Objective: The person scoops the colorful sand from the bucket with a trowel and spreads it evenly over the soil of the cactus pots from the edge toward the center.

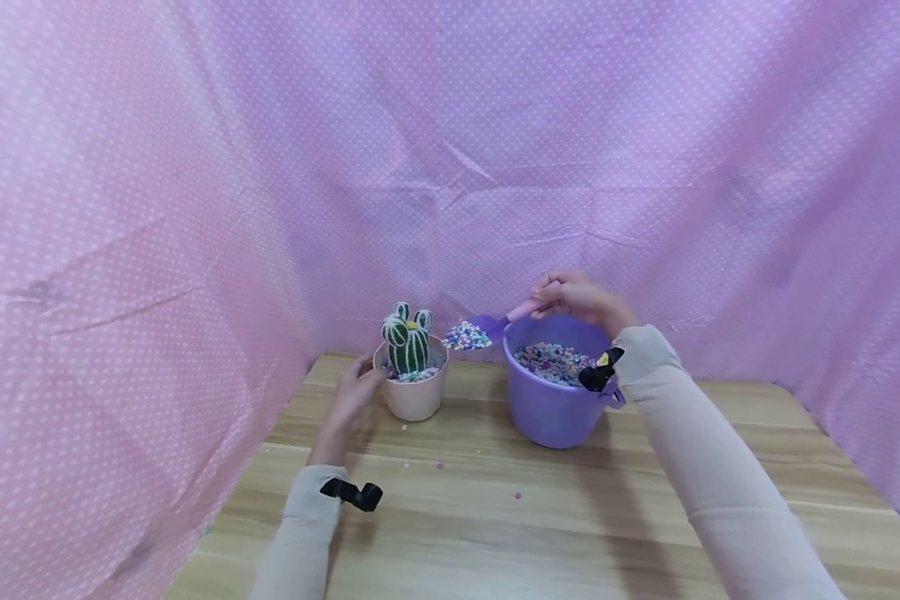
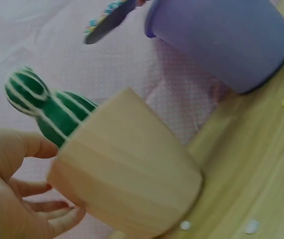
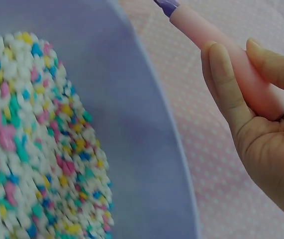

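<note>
A pale pink flowerpot (image 1: 414, 403) stands on the table with a green, white-striped toy cactus (image 1: 409, 350) in it and small colourful pebbles around the cactus. My left hand (image 1: 356, 390) holds the pot at its left side, thumb at the rim and curved fingers against the wall. My right hand (image 1: 581, 298) grips the pink handle of a small purple shovel (image 3: 231, 64). Heaped with mixed pebbles (image 1: 467, 336), its blade is in the air between the pot and a purple bucket (image 1: 551, 417). More pebbles (image 3: 37, 149) lie inside the bucket, below my right hand.
Several loose pebbles (image 2: 251, 227) are scattered on the wooden table (image 1: 450, 533) in front of the pot and bucket. Pink polka-dot cloth (image 1: 450, 208) hangs behind and along both sides. A small handle (image 1: 615, 397) sticks out at the bucket's right.
</note>
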A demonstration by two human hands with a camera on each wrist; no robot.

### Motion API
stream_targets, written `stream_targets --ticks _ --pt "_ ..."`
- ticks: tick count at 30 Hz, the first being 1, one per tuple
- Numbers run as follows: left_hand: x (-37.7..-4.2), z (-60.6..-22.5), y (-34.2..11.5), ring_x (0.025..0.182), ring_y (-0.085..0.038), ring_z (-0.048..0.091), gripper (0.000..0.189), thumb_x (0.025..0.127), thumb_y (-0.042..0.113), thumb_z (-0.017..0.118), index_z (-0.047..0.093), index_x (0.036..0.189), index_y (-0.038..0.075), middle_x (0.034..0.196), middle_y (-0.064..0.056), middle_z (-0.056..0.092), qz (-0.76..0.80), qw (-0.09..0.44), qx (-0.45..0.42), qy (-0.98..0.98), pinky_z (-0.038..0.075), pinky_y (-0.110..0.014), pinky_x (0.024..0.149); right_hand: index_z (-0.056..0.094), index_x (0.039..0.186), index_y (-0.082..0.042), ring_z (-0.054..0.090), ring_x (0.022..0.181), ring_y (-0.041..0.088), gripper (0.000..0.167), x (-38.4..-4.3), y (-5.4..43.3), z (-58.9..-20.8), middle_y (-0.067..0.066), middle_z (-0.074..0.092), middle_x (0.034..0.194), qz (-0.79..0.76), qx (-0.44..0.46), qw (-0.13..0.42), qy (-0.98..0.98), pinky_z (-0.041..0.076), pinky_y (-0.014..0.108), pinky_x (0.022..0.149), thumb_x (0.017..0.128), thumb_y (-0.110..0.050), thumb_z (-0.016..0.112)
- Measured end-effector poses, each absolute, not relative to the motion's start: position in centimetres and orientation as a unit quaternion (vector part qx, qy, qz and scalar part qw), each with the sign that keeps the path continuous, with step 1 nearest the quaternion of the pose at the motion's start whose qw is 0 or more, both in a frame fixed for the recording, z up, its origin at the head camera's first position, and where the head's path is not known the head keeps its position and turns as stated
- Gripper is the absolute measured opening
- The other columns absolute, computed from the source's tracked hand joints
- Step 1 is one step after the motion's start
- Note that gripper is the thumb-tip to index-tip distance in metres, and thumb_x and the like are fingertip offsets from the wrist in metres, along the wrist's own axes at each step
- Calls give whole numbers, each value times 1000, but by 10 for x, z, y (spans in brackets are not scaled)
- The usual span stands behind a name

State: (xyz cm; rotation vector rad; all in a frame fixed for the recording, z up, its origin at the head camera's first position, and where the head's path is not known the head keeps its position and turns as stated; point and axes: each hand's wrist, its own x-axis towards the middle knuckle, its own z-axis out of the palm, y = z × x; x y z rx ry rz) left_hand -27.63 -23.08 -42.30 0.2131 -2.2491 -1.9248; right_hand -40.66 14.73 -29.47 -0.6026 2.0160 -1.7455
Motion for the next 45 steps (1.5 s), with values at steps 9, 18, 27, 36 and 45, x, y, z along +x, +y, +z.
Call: stream_targets --ticks 9,18,27,36,45 --pt "-282 -435 -228 146 -38 43 56 100 2 54 38 153 -5 156 -27 42 -676 64 34 -733 46 -37 116 59 95 2 74 74 17 11 -405 130 -308 8 69 81 -637 -196 208 716 65 26 77 100 7 51" --pt "-292 -437 -242 148 -36 40 58 104 10 52 32 158 0 162 -21 36 -660 7 0 -751 38 -46 123 54 111 14 73 73 16 14 -396 118 -307 8 69 85 -610 -184 200 745 65 26 76 99 6 51" --pt "-299 -440 -258 149 -37 38 59 106 15 52 30 159 4 163 -22 34 -662 -28 -32 -748 36 -46 124 55 112 16 73 72 16 18 -391 107 -309 8 71 86 -582 -183 214 763 65 28 78 97 7 52" --pt "-304 -440 -265 151 -37 33 57 108 14 48 28 159 1 165 -22 30 -666 -44 -55 -743 34 -46 125 56 111 14 73 70 16 16 -388 99 -310 9 72 85 -575 -174 219 769 65 26 74 97 5 55" --pt "-309 -439 -268 152 -36 30 57 108 12 46 26 160 1 167 -22 26 -673 -53 -54 -736 35 -42 124 56 107 11 72 69 15 10 -386 93 -308 7 70 83 -576 -166 221 769 64 24 71 99 6 53"
